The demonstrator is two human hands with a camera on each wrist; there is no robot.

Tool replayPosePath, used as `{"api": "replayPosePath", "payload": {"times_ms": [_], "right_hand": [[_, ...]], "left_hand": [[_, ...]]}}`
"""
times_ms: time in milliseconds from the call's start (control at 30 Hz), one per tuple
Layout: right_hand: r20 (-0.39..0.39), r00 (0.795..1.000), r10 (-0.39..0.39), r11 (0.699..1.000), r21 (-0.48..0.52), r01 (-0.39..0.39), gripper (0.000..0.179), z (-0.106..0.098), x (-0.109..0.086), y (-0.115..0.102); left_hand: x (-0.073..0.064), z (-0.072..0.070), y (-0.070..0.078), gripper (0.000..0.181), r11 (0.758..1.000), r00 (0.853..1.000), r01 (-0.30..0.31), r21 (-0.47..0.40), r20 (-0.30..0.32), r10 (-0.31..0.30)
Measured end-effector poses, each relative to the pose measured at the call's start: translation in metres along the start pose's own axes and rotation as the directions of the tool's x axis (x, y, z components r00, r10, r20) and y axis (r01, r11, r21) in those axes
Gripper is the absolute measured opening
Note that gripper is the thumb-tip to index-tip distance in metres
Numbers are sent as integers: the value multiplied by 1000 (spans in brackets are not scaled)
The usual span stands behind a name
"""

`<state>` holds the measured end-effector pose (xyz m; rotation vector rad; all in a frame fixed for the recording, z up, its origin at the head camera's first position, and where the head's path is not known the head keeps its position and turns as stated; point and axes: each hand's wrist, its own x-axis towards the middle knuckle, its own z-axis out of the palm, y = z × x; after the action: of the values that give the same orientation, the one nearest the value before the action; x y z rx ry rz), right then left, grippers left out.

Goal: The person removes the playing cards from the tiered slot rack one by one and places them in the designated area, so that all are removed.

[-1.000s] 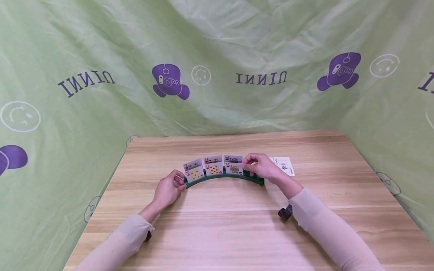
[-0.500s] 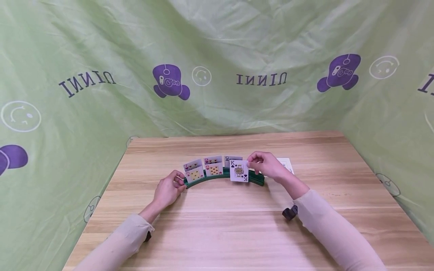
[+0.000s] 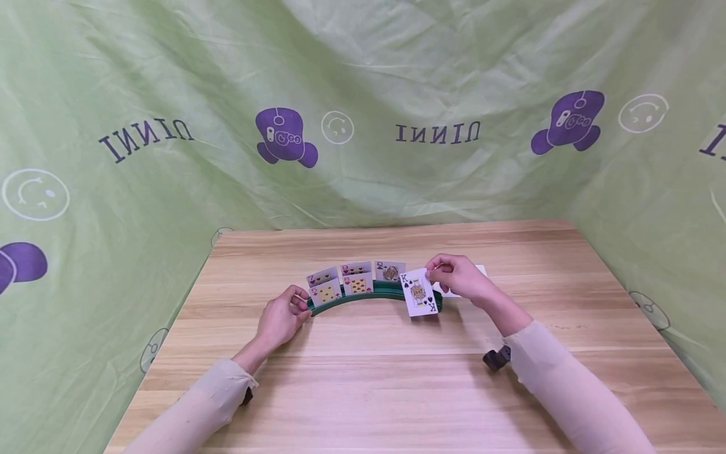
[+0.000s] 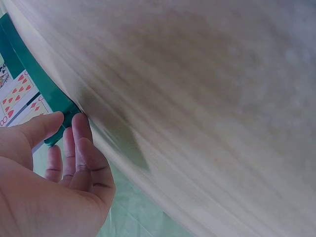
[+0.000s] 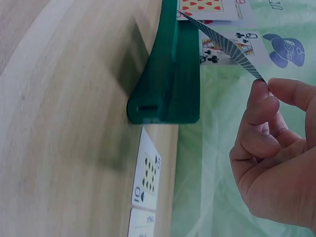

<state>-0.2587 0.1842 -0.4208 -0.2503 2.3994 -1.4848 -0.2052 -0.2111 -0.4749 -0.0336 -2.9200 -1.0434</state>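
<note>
My left hand (image 3: 282, 318) grips the left end of a curved green card holder (image 3: 388, 292), thumb and fingers on its tip in the left wrist view. A five (image 3: 326, 292) and a seven stand in its left part, an eight (image 3: 358, 284) and a nine in the middle. Behind them to the right stands a queen of clubs (image 3: 390, 271). My right hand (image 3: 456, 276) pinches a king of spades (image 3: 418, 293) by its upper right corner. The king is tilted, in front of the holder's right part. In the right wrist view the card's striped back (image 5: 227, 45) shows.
Beyond the holder's right end, a ten of spades (image 5: 146, 175) and another card (image 5: 142, 222) lie on the wooden table (image 3: 363, 378). The right hand partly covers them in the head view. Green printed fabric (image 3: 363, 189) hangs round the table's back and sides.
The king of spades has come out of the front slot before the queen and moved right and towards me in my right hand. The queen is uncovered. My left hand has stayed put.
</note>
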Motion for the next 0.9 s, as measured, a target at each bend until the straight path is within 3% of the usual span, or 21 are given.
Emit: {"api": "replayPosePath", "payload": {"times_ms": [500, 900], "right_hand": [[-44, 999, 7, 1000, 7, -6, 30, -28, -6, 0], [-101, 993, 57, 998, 7, -56, 32, -53, -5, 7]], "left_hand": [[-1, 0, -1, 31, 1000, 999, -28, -10, -15, 28], [0, 1, 1, 31, 1000, 1000, -12, -20, -10, 11]]}}
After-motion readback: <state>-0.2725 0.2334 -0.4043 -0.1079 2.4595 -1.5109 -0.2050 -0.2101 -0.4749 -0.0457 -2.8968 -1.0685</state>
